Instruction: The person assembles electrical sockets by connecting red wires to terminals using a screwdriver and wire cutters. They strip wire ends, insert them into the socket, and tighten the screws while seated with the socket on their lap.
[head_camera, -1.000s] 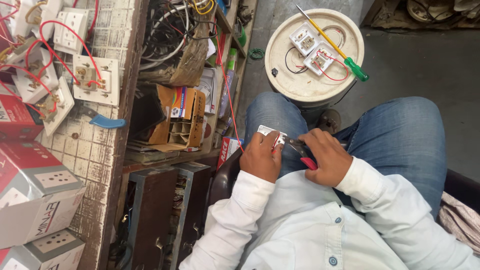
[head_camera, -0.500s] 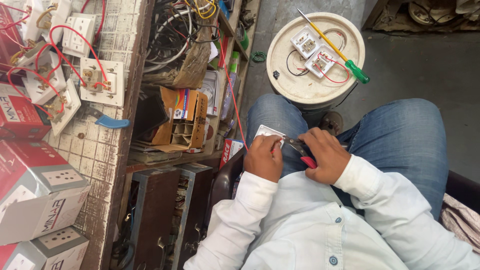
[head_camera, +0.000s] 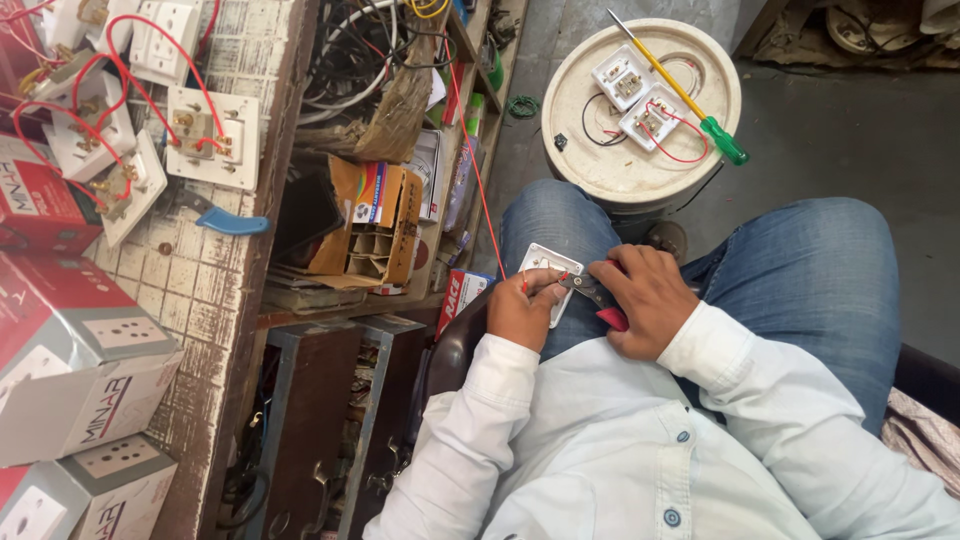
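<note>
My left hand pinches a thin red wire over a white switch plate that rests on my left thigh. My right hand grips red-handled pliers, with the jaws at the wire end beside my left fingers. The red wire runs up from my lap toward the shelf. Both hands are close together above my jeans.
A white bucket lid ahead of my knees carries two white switch units and a yellow-and-green screwdriver. On the left, a worn bench holds wired switch plates, a blue tool and boxes. Cluttered shelves stand beside it.
My hands have stayed on my lap with the pliers and wire; only the view has shifted slightly.
</note>
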